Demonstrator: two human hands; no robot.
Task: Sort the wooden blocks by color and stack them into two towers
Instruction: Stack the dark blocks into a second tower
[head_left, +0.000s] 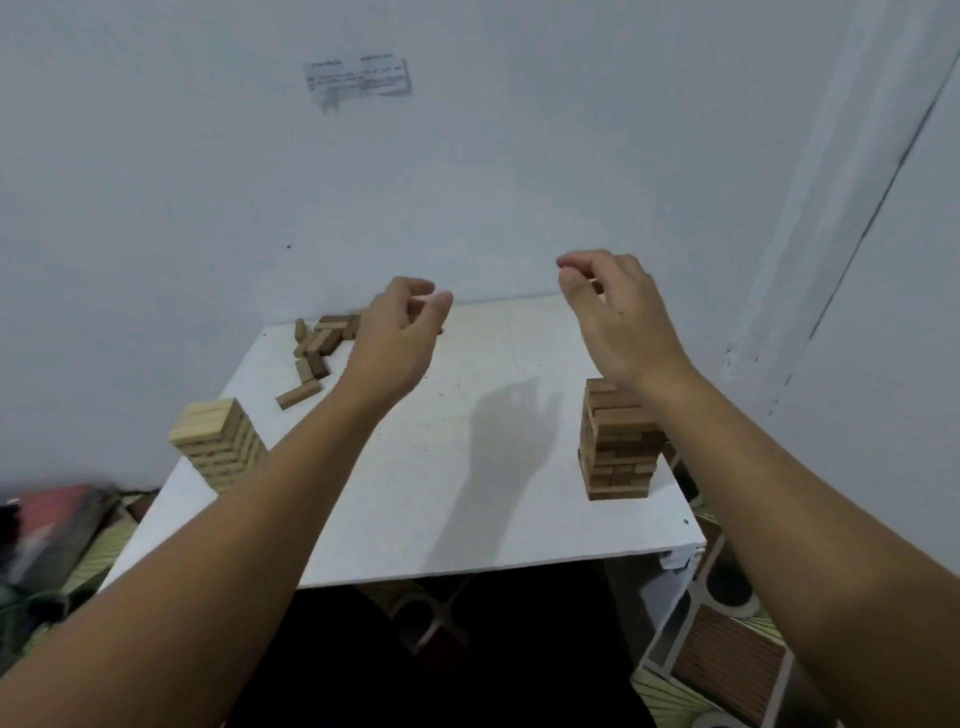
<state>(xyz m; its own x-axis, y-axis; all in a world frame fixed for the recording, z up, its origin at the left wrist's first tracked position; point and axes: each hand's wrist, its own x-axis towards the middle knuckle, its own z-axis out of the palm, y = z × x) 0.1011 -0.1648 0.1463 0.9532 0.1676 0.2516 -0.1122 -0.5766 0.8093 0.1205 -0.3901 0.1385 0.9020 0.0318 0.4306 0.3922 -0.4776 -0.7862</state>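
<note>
White table (415, 519) | pale tower (221, 447) near left edge | dark tower (621, 447) near right edge | left hand (395, 343) raised, fingers loosely curled, holding nothing seen | right hand (618, 317) above dark tower, pinching a small dark block (597, 286) | loose blocks (317, 348) far left corner
</note>
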